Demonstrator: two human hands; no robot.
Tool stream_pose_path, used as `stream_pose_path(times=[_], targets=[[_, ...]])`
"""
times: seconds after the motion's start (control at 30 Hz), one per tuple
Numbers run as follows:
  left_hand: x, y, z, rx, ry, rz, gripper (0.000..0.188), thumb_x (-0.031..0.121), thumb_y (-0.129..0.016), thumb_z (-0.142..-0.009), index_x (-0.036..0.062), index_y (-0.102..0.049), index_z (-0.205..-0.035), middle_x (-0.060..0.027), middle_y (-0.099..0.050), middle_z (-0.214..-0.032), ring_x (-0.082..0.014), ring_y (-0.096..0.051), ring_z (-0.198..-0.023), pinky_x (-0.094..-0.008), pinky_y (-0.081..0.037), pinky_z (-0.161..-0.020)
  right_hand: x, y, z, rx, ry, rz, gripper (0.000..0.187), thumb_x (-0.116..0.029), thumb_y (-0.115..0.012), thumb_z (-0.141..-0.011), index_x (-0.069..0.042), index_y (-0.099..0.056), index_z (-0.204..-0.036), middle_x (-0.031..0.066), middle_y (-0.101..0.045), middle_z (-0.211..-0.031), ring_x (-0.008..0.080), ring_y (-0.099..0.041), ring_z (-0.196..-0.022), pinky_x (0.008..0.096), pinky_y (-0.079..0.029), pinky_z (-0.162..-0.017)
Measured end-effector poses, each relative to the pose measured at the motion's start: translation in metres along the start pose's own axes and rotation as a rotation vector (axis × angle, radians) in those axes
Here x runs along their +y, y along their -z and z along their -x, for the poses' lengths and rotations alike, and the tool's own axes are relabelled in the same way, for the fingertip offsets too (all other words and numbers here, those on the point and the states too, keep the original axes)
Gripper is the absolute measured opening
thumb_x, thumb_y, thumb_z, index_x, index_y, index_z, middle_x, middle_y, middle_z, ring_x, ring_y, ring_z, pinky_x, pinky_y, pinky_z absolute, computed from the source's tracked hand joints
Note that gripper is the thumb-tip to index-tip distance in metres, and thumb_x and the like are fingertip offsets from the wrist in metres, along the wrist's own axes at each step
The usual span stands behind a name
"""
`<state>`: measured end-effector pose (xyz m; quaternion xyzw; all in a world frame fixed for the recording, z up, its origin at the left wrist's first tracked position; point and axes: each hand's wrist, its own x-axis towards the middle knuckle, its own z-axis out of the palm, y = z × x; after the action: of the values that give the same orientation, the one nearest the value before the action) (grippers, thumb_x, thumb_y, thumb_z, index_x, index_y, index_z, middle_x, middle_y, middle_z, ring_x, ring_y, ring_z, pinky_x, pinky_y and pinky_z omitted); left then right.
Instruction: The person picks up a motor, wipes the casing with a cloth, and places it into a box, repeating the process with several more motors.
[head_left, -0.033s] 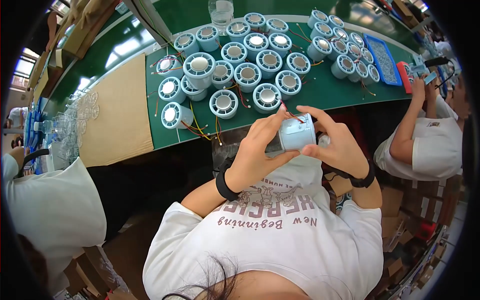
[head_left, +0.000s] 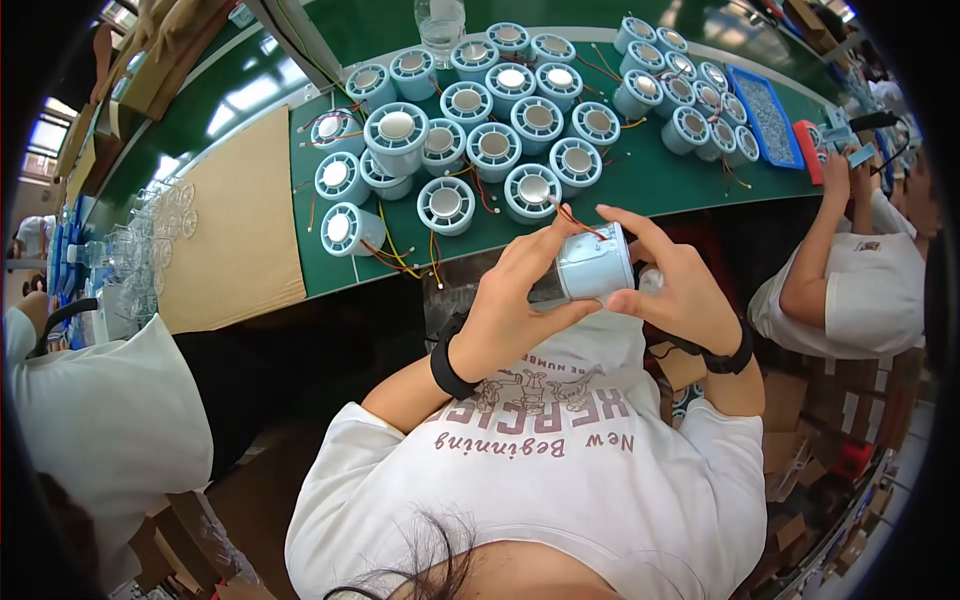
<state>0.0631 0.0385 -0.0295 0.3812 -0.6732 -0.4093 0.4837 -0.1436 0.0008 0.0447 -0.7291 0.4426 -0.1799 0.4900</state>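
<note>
A light-blue cylindrical housing [head_left: 592, 268] is held tilted on its side in front of my chest, just off the table's near edge. My left hand [head_left: 512, 292] grips its left end between thumb and fingers. At the other end, my right hand [head_left: 688, 298] closes on it, index finger above and thumb below. Thin red and dark wires [head_left: 583, 224] come out of the housing near my left fingertips. Beyond my hands stand several similar light-blue housings [head_left: 446, 206], upright, with slotted rims, round silvery centres and loose wires.
A second group of housings [head_left: 687, 130] stands at the right, beside a blue tray [head_left: 795, 150] of small parts. A brown cardboard sheet [head_left: 235, 230] and clear plastic parts [head_left: 140, 265] lie left. A bottle [head_left: 441, 25] stands at the back. Co-workers sit on both sides.
</note>
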Motion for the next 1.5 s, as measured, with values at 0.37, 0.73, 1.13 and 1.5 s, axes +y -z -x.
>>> stream_pose_path(times=[0.37, 0.73, 1.13, 1.5], targets=[[0.01, 0.009, -0.005, -0.082, 0.188, 0.694, 0.091, 0.025, -0.075, -0.083, -0.0005, -0.018, -0.149, -0.0151, -0.049, -0.132, -0.0191, -0.05, -0.12, -0.0358, -0.046, -0.1, -0.004, 0.012, -0.002, 0.104, 0.281, 0.086, 0.089, -0.003, -0.083, -0.059, -0.009, -0.047, -0.14, 0.0057, -0.064, -0.102, 0.014, -0.058, -0.085, 0.0271, -0.049, -0.074], [0.031, 0.024, -0.014, -0.207, 0.484, 1.071, 0.089, 0.057, -0.048, -0.092, -0.0008, -0.012, -0.149, -0.0182, -0.059, -0.115, -0.0243, -0.067, -0.088, -0.0358, -0.059, -0.071, -0.009, 0.016, -0.021, 0.004, 0.375, 0.124, 0.078, -0.015, -0.089, -0.058, -0.003, -0.055, -0.127, 0.0081, -0.066, -0.099, 0.0149, -0.065, -0.086, 0.0246, -0.05, -0.074], [0.033, 0.033, -0.008, -0.364, 0.609, 0.97, 0.088, 0.073, -0.031, -0.089, -0.006, -0.042, -0.127, -0.0254, -0.065, -0.098, -0.0271, -0.069, -0.076, -0.0359, -0.06, -0.063, -0.005, 0.016, -0.036, -0.107, 0.312, 0.274, 0.098, -0.073, -0.074, -0.057, 0.003, -0.057, -0.116, 0.0102, -0.067, -0.097, 0.0187, -0.066, -0.087, 0.0279, -0.05, -0.076], [0.021, 0.019, -0.013, -0.501, 0.702, 1.058, 0.082, 0.064, -0.021, -0.094, -0.0087, -0.048, -0.119, -0.0295, -0.066, -0.089, -0.0292, -0.069, -0.067, -0.0348, -0.059, -0.061, 0.01, -0.006, -0.01, 0.101, 0.311, -0.117, 0.094, -0.075, -0.067, -0.064, 0.004, -0.057, -0.114, 0.0101, -0.065, -0.088, 0.0179, -0.065, -0.081, 0.0263, -0.05, -0.071]])
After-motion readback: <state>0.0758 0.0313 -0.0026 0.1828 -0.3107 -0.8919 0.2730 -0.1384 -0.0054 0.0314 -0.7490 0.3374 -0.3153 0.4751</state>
